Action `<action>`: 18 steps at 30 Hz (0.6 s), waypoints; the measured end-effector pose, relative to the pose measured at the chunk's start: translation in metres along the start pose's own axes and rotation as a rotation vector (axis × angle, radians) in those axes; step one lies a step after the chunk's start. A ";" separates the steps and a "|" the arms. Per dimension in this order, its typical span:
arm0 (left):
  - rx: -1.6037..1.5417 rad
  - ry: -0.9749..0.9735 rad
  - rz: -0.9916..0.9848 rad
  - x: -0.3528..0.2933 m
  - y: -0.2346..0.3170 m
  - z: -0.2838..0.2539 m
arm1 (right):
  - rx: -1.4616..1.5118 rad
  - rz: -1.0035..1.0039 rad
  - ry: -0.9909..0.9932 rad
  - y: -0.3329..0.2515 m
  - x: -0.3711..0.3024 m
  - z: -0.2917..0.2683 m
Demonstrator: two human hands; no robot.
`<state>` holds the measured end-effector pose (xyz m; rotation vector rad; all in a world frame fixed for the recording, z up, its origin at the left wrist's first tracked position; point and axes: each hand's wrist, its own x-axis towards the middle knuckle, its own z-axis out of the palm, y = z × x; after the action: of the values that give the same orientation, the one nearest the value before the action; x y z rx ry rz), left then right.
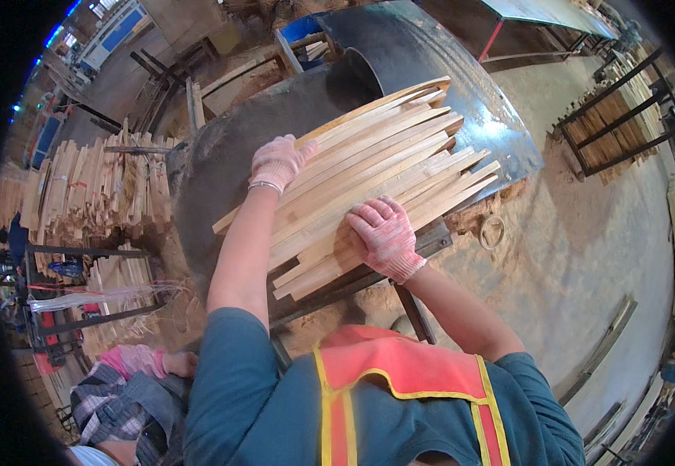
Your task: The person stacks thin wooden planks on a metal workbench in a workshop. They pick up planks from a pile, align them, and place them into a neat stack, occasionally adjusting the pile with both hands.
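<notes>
A fanned stack of pale curved wooden slats (pixel 368 175) lies across the dark metal counter (pixel 213 167). The left hand (pixel 279 161), in a pink knit glove, grips the stack's upper edge with fingers curled over it. The right hand (pixel 384 235), gloved alike, presses flat on top, fingers spread. Bundled slats (pixel 92 190) stand stacked at the left, sawdust on the floor (pixel 586 233).

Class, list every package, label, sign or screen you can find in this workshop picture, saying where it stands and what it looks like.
Blue panels, perhaps signs: far upper left, rectangular, blue with pale edges; too small to be sure.
No package, label or screen shows near the hands: the left hand and right hand rest on bare wooden slats.
</notes>
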<state>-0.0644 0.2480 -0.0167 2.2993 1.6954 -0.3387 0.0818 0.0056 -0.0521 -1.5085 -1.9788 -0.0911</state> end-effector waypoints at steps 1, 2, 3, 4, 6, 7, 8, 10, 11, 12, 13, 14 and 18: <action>-0.004 -0.005 -0.011 0.001 -0.001 -0.001 | 0.003 0.002 0.004 0.000 0.001 0.002; -0.019 0.000 -0.004 0.003 -0.001 0.001 | -0.001 0.006 -0.001 0.000 0.000 0.003; -0.035 0.007 0.000 0.005 -0.003 0.002 | -0.003 0.007 -0.007 0.000 0.001 0.005; -0.047 0.016 -0.003 0.004 -0.009 0.001 | 0.002 0.004 -0.010 -0.004 0.003 0.009; -0.101 0.027 0.029 -0.001 -0.018 0.003 | -0.015 0.037 -0.106 -0.004 -0.001 0.010; -0.135 0.037 0.042 -0.010 -0.022 0.000 | -0.003 0.029 -0.151 -0.009 0.001 0.014; -0.177 0.043 0.066 -0.011 -0.023 0.000 | -0.025 0.052 -0.178 -0.011 -0.001 0.013; -0.240 0.046 0.156 -0.019 -0.023 0.005 | -0.047 0.060 -0.201 -0.015 -0.009 0.003; -0.246 0.036 0.129 -0.022 -0.020 0.007 | -0.064 0.065 -0.187 -0.008 -0.018 0.008; -0.249 0.025 0.096 -0.027 -0.015 0.006 | -0.073 0.085 -0.182 -0.007 -0.023 0.014; -0.218 0.012 0.096 -0.029 -0.013 0.000 | -0.077 0.081 -0.168 -0.006 -0.026 0.014; -0.242 0.021 0.112 -0.028 -0.010 0.002 | -0.089 0.064 -0.153 0.001 -0.027 0.014; -0.090 0.065 0.113 0.009 -0.013 0.020 | -0.139 -0.049 -0.112 0.023 -0.013 0.028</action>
<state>-0.0746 0.2527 -0.0390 2.3516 1.5681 -0.1629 0.0916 0.0140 -0.0887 -1.5835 -2.1375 -0.1714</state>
